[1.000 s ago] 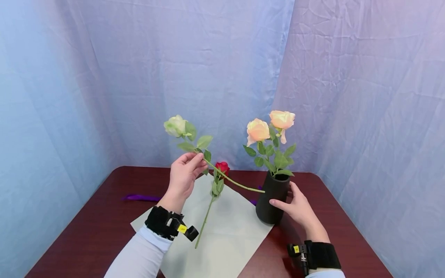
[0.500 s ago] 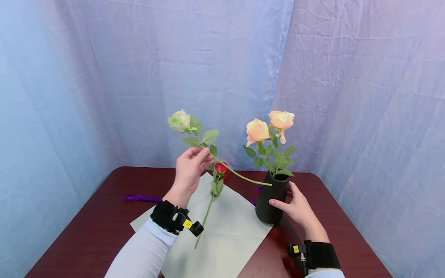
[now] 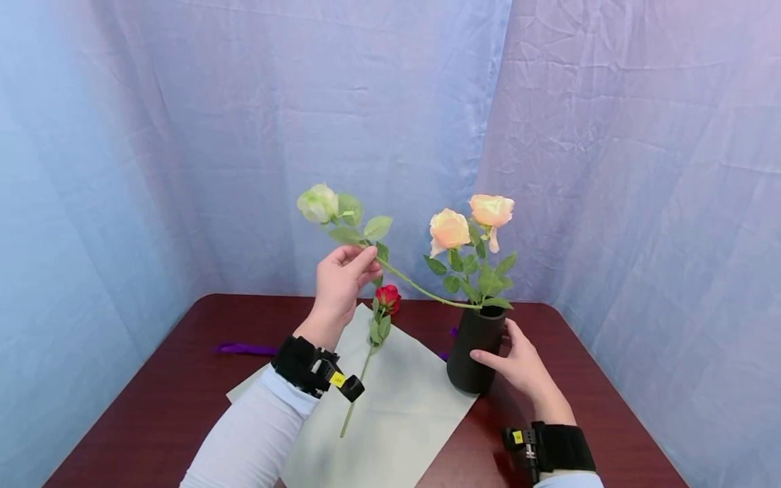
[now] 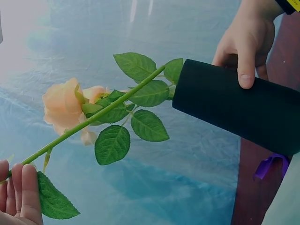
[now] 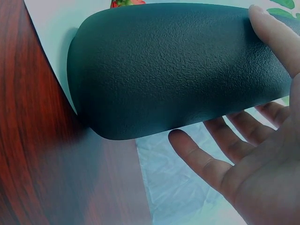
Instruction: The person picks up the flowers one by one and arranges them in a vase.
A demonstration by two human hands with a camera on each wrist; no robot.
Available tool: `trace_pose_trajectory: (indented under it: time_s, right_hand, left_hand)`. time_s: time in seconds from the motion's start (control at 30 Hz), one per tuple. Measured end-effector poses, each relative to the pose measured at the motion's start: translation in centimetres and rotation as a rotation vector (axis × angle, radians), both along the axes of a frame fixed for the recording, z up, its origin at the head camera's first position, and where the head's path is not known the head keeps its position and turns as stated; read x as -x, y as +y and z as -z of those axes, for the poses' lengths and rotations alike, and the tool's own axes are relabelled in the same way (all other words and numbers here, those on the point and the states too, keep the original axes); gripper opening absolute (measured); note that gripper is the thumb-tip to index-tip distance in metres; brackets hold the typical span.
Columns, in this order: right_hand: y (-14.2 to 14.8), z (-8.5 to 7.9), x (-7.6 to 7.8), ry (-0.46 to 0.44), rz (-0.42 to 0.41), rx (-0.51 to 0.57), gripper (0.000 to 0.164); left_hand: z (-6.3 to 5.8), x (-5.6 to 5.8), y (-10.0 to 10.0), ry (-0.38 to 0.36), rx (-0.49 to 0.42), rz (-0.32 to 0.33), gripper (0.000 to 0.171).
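My left hand (image 3: 342, 285) pinches the stem of a pale green-white rose (image 3: 318, 203) just below its leaves. The bloom points up and left, while the bare stem (image 4: 93, 117) slopes down to the right. In the head view the cut end overlaps the rim of a black vase (image 3: 476, 352); in the left wrist view it shows just short of the mouth. Two peach roses (image 3: 449, 230) stand in the vase. My right hand (image 3: 525, 366) holds the vase from the right, thumb on the near side and fingers (image 5: 197, 152) along the other side.
Pale wrapping paper (image 3: 403, 407) lies on the dark red-brown table (image 3: 158, 407), partly next to the vase base. On it lies a red rose (image 3: 387, 298), stem toward me. Purple ribbon (image 3: 244, 349) shows at the paper's left. Pale curtains (image 3: 390, 135) hang behind the table.
My left hand has moved up and to the right with the pale rose. Its stem end has risen from the vase's side to the rim. The right hand and vase stay nearly still.
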State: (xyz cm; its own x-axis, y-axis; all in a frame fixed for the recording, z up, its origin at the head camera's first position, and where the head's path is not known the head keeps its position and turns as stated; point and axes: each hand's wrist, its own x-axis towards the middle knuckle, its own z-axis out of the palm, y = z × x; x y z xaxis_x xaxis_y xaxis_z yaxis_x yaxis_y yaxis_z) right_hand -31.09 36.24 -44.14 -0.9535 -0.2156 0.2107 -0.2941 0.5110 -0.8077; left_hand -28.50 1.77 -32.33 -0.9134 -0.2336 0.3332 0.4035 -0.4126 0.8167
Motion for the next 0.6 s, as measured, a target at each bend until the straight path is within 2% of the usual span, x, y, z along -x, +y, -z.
trace_pose_trajectory:
  time_s: [0.6]
  right_hand:
    - [0.0,0.0,-0.1,0.005,0.005,-0.011,0.097]
  left_hand:
    - [-1.4,0.6,0.5,-0.016,0.112,-0.026,0.025]
